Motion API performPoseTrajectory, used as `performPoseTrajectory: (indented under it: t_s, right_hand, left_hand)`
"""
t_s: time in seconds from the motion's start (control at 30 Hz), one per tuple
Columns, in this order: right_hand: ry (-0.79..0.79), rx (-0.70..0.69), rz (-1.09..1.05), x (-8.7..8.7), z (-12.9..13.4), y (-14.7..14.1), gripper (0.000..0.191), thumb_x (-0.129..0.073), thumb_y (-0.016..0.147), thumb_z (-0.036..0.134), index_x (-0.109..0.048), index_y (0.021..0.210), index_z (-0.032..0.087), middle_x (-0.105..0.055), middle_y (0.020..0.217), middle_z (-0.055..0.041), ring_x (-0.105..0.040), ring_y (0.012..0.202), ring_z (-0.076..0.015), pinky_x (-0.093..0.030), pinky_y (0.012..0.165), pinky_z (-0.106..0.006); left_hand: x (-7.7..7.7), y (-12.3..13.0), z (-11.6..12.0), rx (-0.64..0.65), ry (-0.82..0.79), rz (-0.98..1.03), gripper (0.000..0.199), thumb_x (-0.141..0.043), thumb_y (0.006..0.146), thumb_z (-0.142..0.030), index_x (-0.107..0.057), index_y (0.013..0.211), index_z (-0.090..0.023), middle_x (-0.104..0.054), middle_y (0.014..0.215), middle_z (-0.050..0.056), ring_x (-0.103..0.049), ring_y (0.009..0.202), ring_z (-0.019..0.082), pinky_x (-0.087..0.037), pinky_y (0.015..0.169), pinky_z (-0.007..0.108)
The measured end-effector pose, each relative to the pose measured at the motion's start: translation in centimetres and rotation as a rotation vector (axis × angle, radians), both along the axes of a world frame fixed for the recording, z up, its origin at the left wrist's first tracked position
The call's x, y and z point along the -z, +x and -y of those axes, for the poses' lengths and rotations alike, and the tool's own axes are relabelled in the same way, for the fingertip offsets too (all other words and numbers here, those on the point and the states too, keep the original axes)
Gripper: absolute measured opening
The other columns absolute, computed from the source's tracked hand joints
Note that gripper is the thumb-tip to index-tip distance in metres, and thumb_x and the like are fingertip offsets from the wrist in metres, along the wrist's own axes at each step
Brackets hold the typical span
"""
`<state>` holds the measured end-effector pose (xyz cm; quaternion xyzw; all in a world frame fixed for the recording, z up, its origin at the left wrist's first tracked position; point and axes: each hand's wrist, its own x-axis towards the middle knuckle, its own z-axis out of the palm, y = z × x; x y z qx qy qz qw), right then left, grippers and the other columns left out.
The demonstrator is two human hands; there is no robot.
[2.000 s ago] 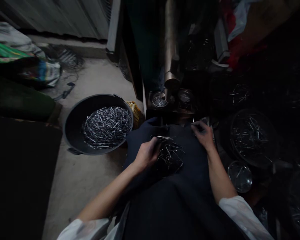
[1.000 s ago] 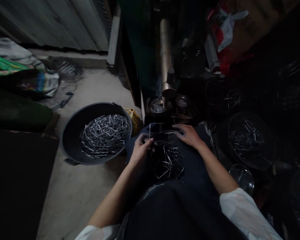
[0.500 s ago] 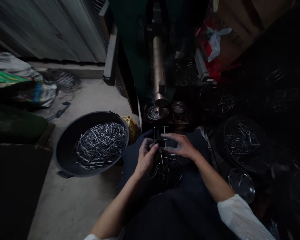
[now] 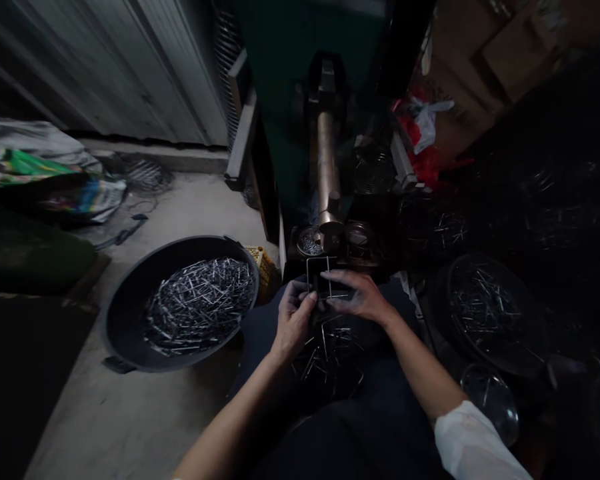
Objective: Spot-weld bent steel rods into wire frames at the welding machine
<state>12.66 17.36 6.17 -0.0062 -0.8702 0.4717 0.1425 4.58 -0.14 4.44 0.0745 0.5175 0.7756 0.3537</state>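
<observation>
In front of the machine, my left hand point(image 4: 296, 317) pinches a thin bent metal rod point(image 4: 308, 272) between thumb and fingers. My right hand point(image 4: 356, 293) has its fingers closed on a second metal rod point(image 4: 329, 275), at the right side of the same frame-like shape. The two rods stand side by side, and whether they are joined I cannot tell. Beneath my hands, loose metal rods point(image 4: 333, 353) lie over my lap. Just beyond my hands is the machine's round metal shaft point(image 4: 327, 167), with a small dish of tiny metal parts point(image 4: 310, 243) beside its lower end.
A black basin point(image 4: 117, 320) heaped with metal pieces is at the left, by a yellow crate point(image 4: 260, 261). On the right are a dark tub point(image 4: 453, 287) with rods and a clear bowl point(image 4: 505, 413). Cardboard boxes point(image 4: 460, 100) and red bags stand behind.
The view has tilted, so the machine and basins appear lower. My hands keep their hold on the rods, with the right-hand fingers slightly closer around theirs.
</observation>
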Motion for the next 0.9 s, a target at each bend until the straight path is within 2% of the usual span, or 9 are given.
performPoseTrajectory:
  t_s: [0.2,0.4,0.63,0.9]
  right_hand:
    - [0.015,-0.02,-0.005,-0.2,-0.4,-0.6,0.056,-0.08,0.082,0.033,-0.064,0.135,0.032,-0.068,0.134,-0.0035,-0.063,0.126,-0.0234,-0.048,0.111,-0.04]
    - [0.026,-0.029,-0.03,-0.5,-0.5,-1.0,0.052,-0.081,0.082,0.032,-0.066,0.132,0.03,-0.069,0.132,-0.006,-0.064,0.125,-0.0235,-0.05,0.109,-0.04]
    - [0.018,-0.024,-0.041,-0.5,-0.7,-1.2,0.053,-0.081,0.081,0.031,-0.066,0.132,0.029,-0.069,0.132,-0.006,-0.064,0.124,-0.0227,-0.049,0.11,-0.039]
    - [-0.025,-0.052,-0.04,-0.6,-0.9,-1.5,0.051,-0.08,0.082,0.031,-0.066,0.131,0.027,-0.069,0.129,-0.0064,-0.067,0.119,-0.0228,-0.052,0.105,-0.038]
  left_hand:
    - [-0.2,-0.4,-0.1,-0.008,0.003,-0.03,0.026,-0.073,0.085,-0.036,-0.05,0.09,-0.022,-0.06,0.064,-0.006,-0.053,0.055,0.008,-0.041,0.052,0.015]
    - [-0.1,-0.6,-0.3,-0.012,0.012,-0.037,0.027,-0.072,0.085,-0.036,-0.049,0.09,-0.022,-0.061,0.064,-0.006,-0.054,0.054,0.008,-0.04,0.051,0.015]
    - [-0.7,-0.6,-0.5,-0.025,0.0,-0.018,0.029,-0.073,0.084,-0.036,-0.049,0.092,-0.022,-0.06,0.064,-0.006,-0.054,0.054,0.008,-0.041,0.051,0.015]
    - [-0.5,-1.0,-0.7,-0.024,-0.016,-0.023,0.029,-0.075,0.081,-0.038,-0.052,0.092,-0.022,-0.056,0.062,-0.008,-0.047,0.047,0.006,-0.037,0.045,0.015]
